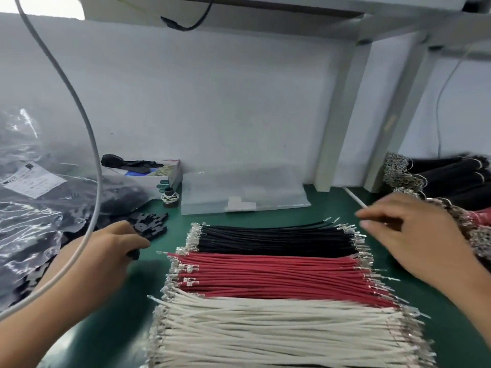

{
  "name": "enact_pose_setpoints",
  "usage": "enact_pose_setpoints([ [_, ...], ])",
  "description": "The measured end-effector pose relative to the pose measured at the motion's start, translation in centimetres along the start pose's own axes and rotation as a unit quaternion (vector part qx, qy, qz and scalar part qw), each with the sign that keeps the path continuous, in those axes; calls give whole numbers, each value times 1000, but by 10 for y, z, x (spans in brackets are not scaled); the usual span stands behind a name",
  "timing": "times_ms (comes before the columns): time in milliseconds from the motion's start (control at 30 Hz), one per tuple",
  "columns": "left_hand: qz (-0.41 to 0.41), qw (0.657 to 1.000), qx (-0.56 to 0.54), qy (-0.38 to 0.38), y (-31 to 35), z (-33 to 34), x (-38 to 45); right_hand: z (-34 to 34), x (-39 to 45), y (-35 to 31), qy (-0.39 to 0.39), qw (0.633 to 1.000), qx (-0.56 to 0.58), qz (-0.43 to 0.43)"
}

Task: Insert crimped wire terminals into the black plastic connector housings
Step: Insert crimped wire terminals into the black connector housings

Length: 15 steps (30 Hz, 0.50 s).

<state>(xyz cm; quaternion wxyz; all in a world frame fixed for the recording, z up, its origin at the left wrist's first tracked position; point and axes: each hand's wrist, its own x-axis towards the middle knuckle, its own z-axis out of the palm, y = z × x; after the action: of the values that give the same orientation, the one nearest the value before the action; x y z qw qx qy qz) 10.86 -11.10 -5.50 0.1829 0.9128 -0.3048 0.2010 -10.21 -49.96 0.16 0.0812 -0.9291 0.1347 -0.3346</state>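
Head view: the left hand (111, 251) pinches a small black connector housing (133, 254) between thumb and fingers, low over the green tabletop (148, 229). Just beyond its fingertips lies a loose pile of black housings (151, 223). The right hand (414, 229) hovers near the right ends of the wire bundles, fingers extended; it is motion-blurred, and whether its grip holds a wire cannot be told. Between the hands lie 3 flat bundles of crimped wires, side by side – black wires (273, 241) farthest, red wires (276, 274) in the middle, white wires (279, 333) nearest – with metal terminals at both ends. Clear plastic bags (32, 213) lie at left. A small open box (159, 176) and a flat clear bag (244, 192) sit along the rear wall. Further bundled wires (457, 179) are stacked at far right.
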Motion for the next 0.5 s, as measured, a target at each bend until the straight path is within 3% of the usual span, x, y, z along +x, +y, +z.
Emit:
enact_pose_setpoints([
  [67,21,999,-15,40,8,0,0,29,25,-56,-56,995,54,-55],
  [167,47,995,-51,74,17,0,-4,79,50,-108,-162,978,116,-62],
  [300,-8,993,-88,78,17,1,-5,121,61,-127,-276,955,87,-60],
  [500,20,993,-64,100,24,-3,-8,135,60,-122,-224,969,49,-95],
])
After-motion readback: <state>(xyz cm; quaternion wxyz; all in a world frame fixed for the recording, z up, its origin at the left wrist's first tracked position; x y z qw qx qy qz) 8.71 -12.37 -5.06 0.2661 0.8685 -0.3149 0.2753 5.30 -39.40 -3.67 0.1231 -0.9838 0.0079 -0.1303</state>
